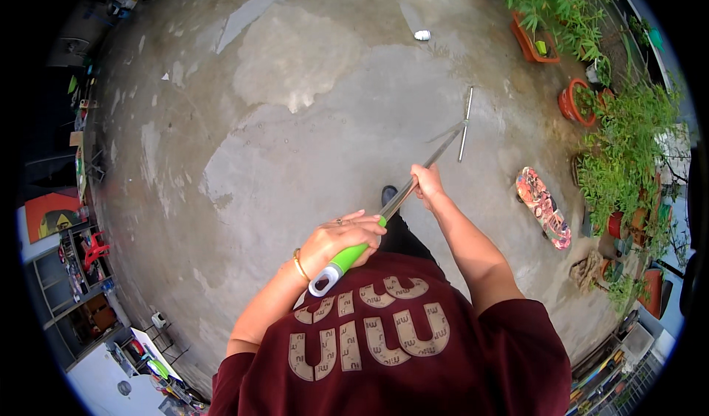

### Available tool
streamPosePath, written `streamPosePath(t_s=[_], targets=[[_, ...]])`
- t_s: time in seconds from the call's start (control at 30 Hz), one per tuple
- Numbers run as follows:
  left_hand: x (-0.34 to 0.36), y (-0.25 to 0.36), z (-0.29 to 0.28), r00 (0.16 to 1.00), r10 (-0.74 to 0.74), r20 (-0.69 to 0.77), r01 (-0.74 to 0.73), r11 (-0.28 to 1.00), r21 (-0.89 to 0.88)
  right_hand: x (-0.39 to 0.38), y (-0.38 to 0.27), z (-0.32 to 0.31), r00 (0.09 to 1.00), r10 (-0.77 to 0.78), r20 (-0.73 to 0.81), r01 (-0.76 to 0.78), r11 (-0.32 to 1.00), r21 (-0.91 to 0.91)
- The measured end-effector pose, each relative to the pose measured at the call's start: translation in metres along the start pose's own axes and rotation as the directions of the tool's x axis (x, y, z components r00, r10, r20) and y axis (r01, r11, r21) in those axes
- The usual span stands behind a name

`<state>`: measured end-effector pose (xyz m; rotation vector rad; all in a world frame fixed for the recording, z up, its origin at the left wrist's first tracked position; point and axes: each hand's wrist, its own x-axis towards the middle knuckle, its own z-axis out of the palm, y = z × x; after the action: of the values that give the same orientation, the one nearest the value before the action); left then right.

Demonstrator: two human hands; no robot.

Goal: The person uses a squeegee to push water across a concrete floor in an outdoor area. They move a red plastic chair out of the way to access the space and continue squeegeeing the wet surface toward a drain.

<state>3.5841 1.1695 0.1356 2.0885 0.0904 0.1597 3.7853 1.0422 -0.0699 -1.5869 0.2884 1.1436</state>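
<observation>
A long-handled floor squeegee (442, 149) slants from my waist out to the floor ahead on the right. Its thin straight blade (470, 106) rests on the wet-looking concrete. My left hand (341, 239), with a gold bangle at the wrist, is wrapped over the green grip near the top end. A grey end with a hanging hole (323, 281) sticks out below that hand. Farther down the metal pole, my right hand (427, 184) is closed round it. The dark shoe (389, 194) on my foot shows beneath the pole.
A skateboard (544, 208) with a colourful deck lies on the floor to the right. Potted plants (577, 102) line the right edge. Ahead lies a small white cup-like object (422, 36). Shelves with assorted items (74, 276) and a red stool (96, 250) stand at the left.
</observation>
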Motion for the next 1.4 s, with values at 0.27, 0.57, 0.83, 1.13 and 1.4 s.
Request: streamPosePath(t_s=[0.27,0.57,0.83,1.13,1.4], targets=[[-0.084,0.079,-0.069,0.928,-0.294,-0.229,0.325,0.939,0.110,-0.059,0.007,0.120,0.887,0.187,0.422,-0.097,0.970,-0.225],[-0.079,0.139,-0.119,0.928,-0.174,-0.330,0.304,0.864,0.401,-0.107,-0.005,0.245,0.598,0.315,0.737,-0.016,0.924,-0.382],[-0.028,0.073,-0.136,0.936,0.028,-0.350,0.088,0.946,0.313,-0.033,-0.094,0.206,0.819,0.132,0.559,0.078,0.939,-0.336],[0.083,-0.021,-0.080,0.874,-0.066,-0.481,0.078,0.997,0.005,0.091,-0.177,0.107,0.951,0.067,0.302,0.105,0.849,-0.517],[0.207,-0.063,-0.048,0.916,0.077,-0.393,-0.057,0.996,0.064,0.169,-0.240,0.035,0.985,-0.174,-0.013,0.157,0.915,-0.373]])
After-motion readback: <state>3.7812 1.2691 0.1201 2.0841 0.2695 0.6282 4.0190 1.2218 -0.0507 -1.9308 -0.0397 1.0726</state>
